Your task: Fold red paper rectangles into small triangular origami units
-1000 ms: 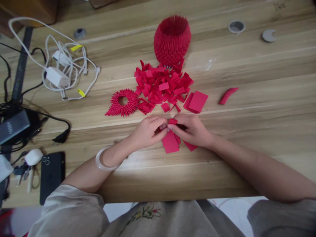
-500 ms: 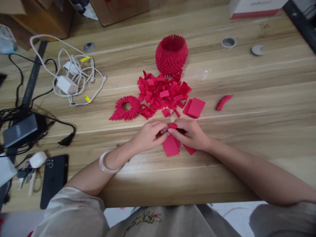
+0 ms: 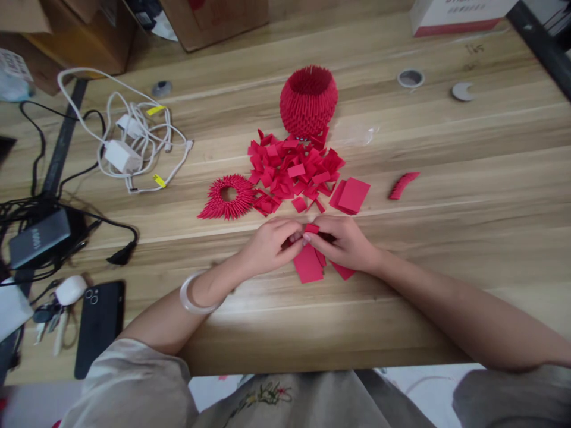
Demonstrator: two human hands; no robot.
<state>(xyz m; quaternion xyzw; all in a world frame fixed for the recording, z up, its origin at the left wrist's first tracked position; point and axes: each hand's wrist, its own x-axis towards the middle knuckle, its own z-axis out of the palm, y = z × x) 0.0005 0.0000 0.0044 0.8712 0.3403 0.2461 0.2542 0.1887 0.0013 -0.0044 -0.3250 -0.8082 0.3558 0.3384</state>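
two hands (image 3: 273, 245) (image 3: 350, 244) pinch red paper (image 3: 311, 228), lettering (image 3: 466, 8) on white box (image 3: 439, 18) blurred

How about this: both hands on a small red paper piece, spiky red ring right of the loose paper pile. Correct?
Not quite: the head view shows the spiky red ring left of the loose paper pile. The left hand and right hand are on the small red paper piece.

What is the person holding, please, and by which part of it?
A small red paper piece, held at the edge nearest the person, by the left hand and right hand; exact grip partly hidden.
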